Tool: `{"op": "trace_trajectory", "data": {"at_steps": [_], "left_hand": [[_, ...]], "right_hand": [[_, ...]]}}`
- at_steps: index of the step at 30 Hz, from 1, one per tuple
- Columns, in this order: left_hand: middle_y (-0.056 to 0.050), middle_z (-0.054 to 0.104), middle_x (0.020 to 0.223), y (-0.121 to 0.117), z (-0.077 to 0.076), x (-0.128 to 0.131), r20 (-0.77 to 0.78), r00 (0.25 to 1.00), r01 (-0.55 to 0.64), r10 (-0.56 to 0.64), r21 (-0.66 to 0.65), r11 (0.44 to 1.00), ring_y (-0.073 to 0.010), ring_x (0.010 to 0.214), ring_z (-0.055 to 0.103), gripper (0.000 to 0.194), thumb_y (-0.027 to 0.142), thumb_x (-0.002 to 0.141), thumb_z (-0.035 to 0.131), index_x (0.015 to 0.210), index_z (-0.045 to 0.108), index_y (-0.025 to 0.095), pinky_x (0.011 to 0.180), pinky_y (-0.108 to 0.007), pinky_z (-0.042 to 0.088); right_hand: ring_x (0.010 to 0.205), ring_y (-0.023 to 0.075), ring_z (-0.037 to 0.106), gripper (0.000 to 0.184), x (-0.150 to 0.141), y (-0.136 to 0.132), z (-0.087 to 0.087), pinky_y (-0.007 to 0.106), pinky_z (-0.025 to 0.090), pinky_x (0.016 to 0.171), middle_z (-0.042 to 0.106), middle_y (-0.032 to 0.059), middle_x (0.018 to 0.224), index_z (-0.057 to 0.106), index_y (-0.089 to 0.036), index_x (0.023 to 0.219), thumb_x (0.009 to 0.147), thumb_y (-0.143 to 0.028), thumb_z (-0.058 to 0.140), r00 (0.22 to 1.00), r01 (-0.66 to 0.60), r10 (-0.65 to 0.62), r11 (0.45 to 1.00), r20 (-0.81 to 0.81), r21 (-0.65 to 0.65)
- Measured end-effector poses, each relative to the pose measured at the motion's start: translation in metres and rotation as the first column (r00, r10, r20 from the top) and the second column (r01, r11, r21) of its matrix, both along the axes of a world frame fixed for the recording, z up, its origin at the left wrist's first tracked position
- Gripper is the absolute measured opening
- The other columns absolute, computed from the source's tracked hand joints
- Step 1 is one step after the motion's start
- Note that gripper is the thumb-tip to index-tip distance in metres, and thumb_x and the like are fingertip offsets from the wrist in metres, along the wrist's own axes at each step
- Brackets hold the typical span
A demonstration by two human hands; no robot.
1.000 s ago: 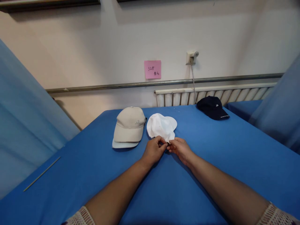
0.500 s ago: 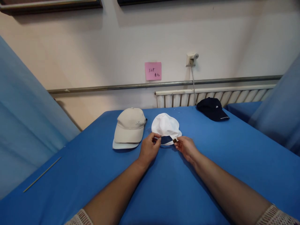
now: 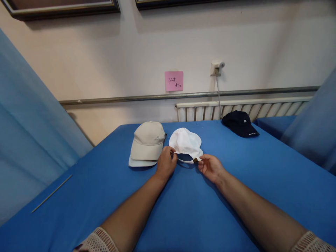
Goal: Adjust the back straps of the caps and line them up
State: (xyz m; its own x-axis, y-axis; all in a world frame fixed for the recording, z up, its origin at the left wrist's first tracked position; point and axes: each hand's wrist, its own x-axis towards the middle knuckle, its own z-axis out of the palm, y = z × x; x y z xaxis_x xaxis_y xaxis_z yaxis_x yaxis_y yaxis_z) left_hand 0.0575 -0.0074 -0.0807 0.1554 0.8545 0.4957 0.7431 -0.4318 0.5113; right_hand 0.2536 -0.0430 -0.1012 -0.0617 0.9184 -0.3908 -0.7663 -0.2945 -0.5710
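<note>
A white baseball cap [image 3: 185, 141] lies on the blue-covered table with its back opening and strap facing me. My left hand [image 3: 167, 161] grips the cap's left edge between thumb and fingers. On the other side, my right hand [image 3: 210, 167] pinches the edge beside the strap's brass-coloured buckle [image 3: 195, 160]. Close to my left hand sits a beige cap [image 3: 147, 140], resting on top of a paler cap whose brim [image 3: 141, 163] shows underneath.
A navy cap [image 3: 239, 123] lies at the table's far right, by the radiator [image 3: 204, 112]. A thin stick [image 3: 51, 193] rests on the blue cloth [image 3: 168, 210] at left. Blue curtains [image 3: 31, 133] hang at both sides. A metal rail [image 3: 147, 97] runs along the wall.
My left hand has shifted outward along the white cap's edge, and the back opening shows a wider arch. My right hand stays by the buckle. The view has moved slightly.
</note>
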Motion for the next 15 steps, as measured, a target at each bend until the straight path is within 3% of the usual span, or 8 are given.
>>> {"op": "trace_trajectory", "data": {"at_steps": [4,12,15], "left_hand": [[-0.002,0.056,0.082,0.001,-0.001,-0.001,0.045,0.999,0.026,-0.025,-0.032,0.999,-0.015,0.07,0.054,0.01,0.011,0.077,0.051,0.082,0.053,0.018,0.067,-0.028,0.043],[-0.001,0.054,0.077,0.001,-0.002,0.001,0.027,0.998,0.063,-0.061,-0.06,0.996,-0.0152,0.069,0.053,0.011,0.009,0.073,0.051,0.077,0.052,0.019,0.065,-0.027,0.041],[-0.001,0.055,0.077,0.001,0.0,-0.001,0.026,0.999,0.046,-0.044,-0.061,0.997,-0.0156,0.071,0.054,0.011,0.009,0.072,0.051,0.077,0.052,0.019,0.066,-0.028,0.041]], "right_hand": [[0.034,0.0042,0.038,0.018,0.007,0.002,0.002,0.012,0.036,0.032,0.04,-0.0085,0.047,0.046,-0.02,0.071,0.079,-0.003,0.048,0.993,0.023,-0.024,1.0,-0.112,-0.016],[0.033,0.002,0.034,0.012,0.016,0.007,0.006,0.011,0.034,0.031,0.048,-0.0075,0.055,0.048,-0.019,0.079,0.085,-0.008,0.049,0.984,0.036,-0.034,0.999,-0.177,0.007],[0.034,0.0026,0.033,0.005,0.014,0.007,0.005,0.013,0.033,0.032,0.055,-0.0045,0.061,0.053,-0.018,0.084,0.088,-0.018,0.05,0.999,0.006,-0.008,0.999,0.052,0.035]]}}
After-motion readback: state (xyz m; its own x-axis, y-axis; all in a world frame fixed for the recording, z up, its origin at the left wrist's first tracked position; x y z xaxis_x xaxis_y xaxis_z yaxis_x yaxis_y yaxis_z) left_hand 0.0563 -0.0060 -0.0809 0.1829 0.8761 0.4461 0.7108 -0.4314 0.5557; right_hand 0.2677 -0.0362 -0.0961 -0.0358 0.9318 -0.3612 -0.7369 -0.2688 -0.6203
